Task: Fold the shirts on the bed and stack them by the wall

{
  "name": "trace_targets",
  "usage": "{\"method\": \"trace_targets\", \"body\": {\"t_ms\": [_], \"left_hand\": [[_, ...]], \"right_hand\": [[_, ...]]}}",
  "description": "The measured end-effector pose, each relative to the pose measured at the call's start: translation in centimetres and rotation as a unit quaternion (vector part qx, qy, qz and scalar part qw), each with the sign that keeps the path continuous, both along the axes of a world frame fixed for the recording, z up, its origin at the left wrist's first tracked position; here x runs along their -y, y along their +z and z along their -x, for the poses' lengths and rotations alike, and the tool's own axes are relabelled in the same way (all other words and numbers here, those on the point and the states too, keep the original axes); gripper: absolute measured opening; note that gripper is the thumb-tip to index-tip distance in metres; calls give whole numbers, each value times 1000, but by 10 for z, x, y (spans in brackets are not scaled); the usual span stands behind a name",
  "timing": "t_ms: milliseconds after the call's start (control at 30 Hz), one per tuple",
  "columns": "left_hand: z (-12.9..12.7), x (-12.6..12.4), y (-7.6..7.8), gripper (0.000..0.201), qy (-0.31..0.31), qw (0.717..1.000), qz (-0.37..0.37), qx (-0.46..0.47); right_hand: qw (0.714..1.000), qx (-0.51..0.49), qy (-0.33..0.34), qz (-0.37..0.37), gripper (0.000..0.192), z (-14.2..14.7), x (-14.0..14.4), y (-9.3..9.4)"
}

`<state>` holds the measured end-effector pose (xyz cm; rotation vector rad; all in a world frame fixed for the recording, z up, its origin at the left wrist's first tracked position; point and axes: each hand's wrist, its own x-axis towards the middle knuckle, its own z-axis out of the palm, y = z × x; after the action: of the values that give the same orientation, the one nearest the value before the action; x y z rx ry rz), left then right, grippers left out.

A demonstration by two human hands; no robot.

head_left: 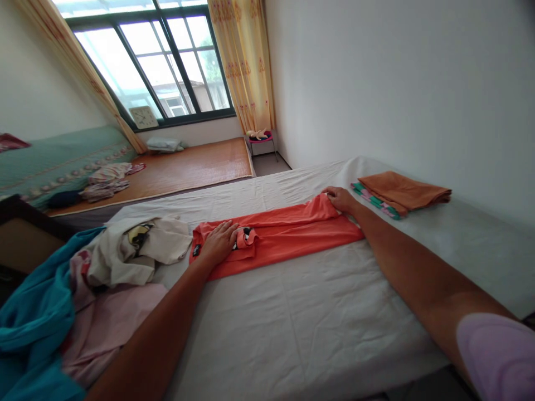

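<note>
An orange shirt [288, 228] lies across the white-covered bed, folded lengthwise into a long strip. At its left end a part with a black-and-white print is folded over, and a small dark label shows at the corner. My left hand [219, 243] rests flat on that end, fingers stretched out. At the right end, my right hand [339, 199] has its fingers closed on the shirt's far edge; the fingertips are partly hidden. Just right of this hand sits a pile of folded cloth, a brown piece [401, 189] over a green-and-pink one [376, 201].
Loose clothes are heaped on the left: a cream shirt [163, 242], a pink garment [121, 312] and a blue one [37, 323]. Beyond the white sheet [292, 312] stand a second bed with a brown mat [196, 161] and a small pink stool [263, 140]. A wall borders the right side.
</note>
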<state>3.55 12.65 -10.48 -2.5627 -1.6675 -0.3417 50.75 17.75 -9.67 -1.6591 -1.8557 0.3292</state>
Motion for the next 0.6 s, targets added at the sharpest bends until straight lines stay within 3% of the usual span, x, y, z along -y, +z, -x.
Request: {"method": "trace_targets", "body": {"t_ms": [100, 200, 333, 400, 500, 533, 600], "left_hand": [[0, 1, -1, 49, 6, 1000, 0, 0], [0, 2, -1, 50, 11, 1000, 2, -7], [-2, 4, 1, 49, 12, 1000, 9, -18], [-2, 5, 2, 48, 10, 1000, 10, -20], [-3, 7, 3, 47, 12, 1000, 10, -14], [-3, 8, 3, 46, 14, 1000, 10, -10], [-4, 10, 3, 46, 20, 1000, 8, -1]], "right_hand": [[991, 73, -113, -4, 32, -17, 1, -4], [991, 94, -96, 28, 33, -26, 3, -4], [984, 125, -83, -96, 49, -8, 11, 6], [981, 140, 1, -133, 50, 14, 18, 13], [963, 159, 202, -79, 37, 45, 32, 19], [955, 168, 237, -62, 33, 51, 35, 20], [952, 185, 242, -44, 28, 54, 39, 22]]}}
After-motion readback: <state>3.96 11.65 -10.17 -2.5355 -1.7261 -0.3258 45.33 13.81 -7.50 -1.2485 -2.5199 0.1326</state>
